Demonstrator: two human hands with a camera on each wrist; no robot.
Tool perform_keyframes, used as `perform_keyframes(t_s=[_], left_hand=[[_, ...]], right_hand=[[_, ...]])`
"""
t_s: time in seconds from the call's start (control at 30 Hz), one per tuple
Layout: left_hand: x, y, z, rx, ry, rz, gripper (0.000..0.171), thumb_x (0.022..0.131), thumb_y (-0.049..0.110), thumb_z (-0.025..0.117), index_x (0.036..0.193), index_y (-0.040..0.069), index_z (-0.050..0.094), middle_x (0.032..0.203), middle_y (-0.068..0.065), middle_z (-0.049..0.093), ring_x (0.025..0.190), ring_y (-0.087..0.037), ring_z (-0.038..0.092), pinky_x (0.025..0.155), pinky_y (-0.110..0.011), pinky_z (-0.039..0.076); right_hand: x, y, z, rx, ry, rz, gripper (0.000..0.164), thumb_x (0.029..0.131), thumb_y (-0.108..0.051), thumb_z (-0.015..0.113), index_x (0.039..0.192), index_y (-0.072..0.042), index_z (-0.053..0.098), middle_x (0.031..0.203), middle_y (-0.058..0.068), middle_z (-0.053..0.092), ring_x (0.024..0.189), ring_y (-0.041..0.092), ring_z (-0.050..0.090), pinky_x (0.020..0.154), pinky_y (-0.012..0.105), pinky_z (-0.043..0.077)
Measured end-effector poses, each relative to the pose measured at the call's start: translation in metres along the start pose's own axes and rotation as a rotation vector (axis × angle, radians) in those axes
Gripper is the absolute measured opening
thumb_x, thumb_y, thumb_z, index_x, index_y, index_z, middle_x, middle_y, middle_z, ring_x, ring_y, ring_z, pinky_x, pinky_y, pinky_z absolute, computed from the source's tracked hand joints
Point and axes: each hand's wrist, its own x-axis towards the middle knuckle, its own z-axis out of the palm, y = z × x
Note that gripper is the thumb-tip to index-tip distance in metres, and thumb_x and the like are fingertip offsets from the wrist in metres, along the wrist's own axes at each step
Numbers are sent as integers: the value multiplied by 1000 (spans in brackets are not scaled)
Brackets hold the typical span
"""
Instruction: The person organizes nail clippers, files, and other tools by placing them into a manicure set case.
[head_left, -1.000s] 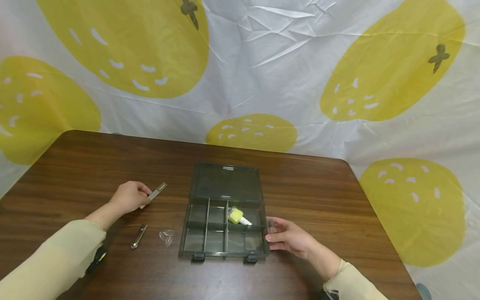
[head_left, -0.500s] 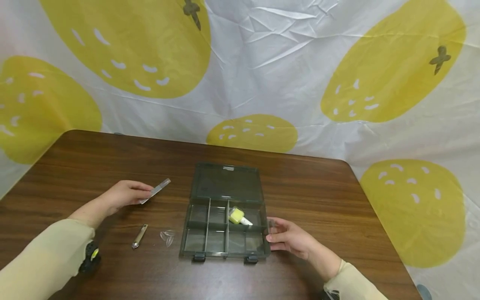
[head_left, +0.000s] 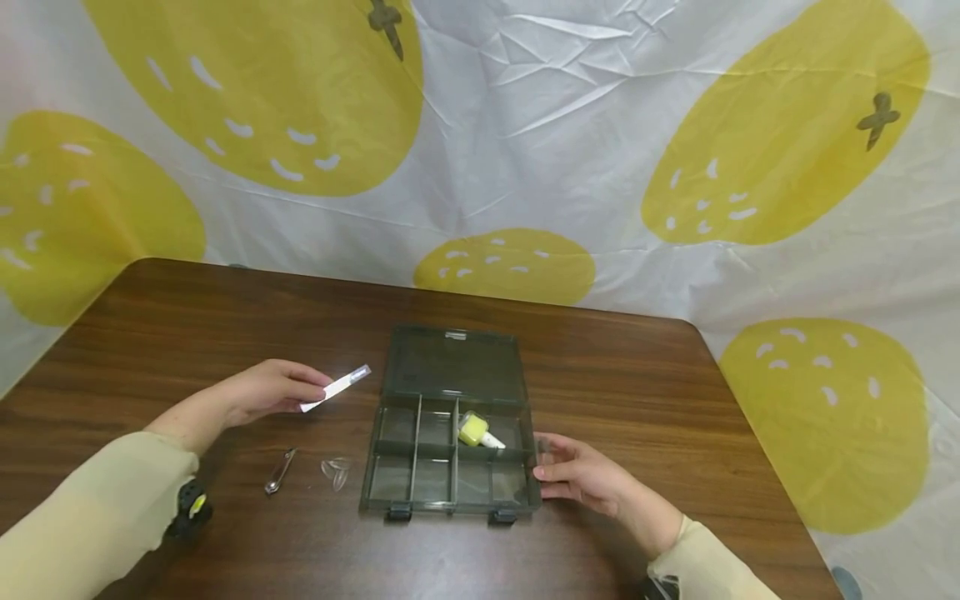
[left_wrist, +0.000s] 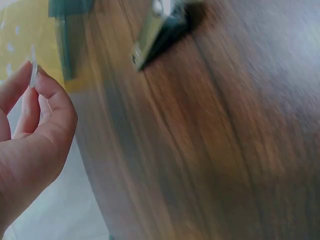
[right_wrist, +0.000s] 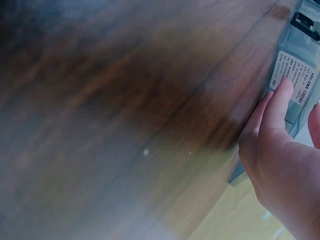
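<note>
My left hand point(head_left: 273, 390) pinches a nail file point(head_left: 341, 386), a flat pale strip with a clear far end, between thumb and fingers. It is held above the table, left of the grey see-through compartment box point(head_left: 390, 482). The left wrist view shows the file point(left_wrist: 33, 75) edge-on at the fingertips. My right hand point(head_left: 588, 477) touches the box's right side with extended fingers; the right wrist view shows a fingertip on the white label point(right_wrist: 294, 75). A yellow nail polish bottle point(head_left: 472, 430) with a white cap lies in the back right compartment.
Nail clippers point(head_left: 281, 472) lie on the brown wooden table point(head_left: 637, 375), left of the box. Between them and the box are several clear, thin almond-shaped pieces point(head_left: 336, 472). The box's lid point(head_left: 453, 362) lies opened backward, towards the lemon-print cloth point(head_left: 465, 167) behind the table.
My left hand has moved to the right with the nail file, nearer to the box, and the file now reflects bright white. The right hand and the box have stayed in place.
</note>
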Motion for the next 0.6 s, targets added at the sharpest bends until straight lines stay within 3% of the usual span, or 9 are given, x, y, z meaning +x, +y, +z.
perform_keyframes(t_s=[0.17, 0.6], left_hand=[[2, 11, 8, -18, -75, 27, 45, 90, 20, 62, 123, -10, 53, 109, -4, 62, 92, -9, 55, 88, -31, 49], [14, 30, 28, -108, -186, 36, 41, 87, 12, 62, 118, -13, 55, 87, 5, 63, 80, -6, 56, 77, -25, 49]], right_hand=[[1, 0, -2, 14, -19, -2, 70, 90, -1, 55, 144, 10, 12, 100, 1, 59, 88, 8, 62, 80, 26, 53], [6, 4, -6, 34, -59, -18, 63, 96, -8, 48, 145, 9, 12, 105, 0, 60, 99, 14, 61, 86, 31, 52]])
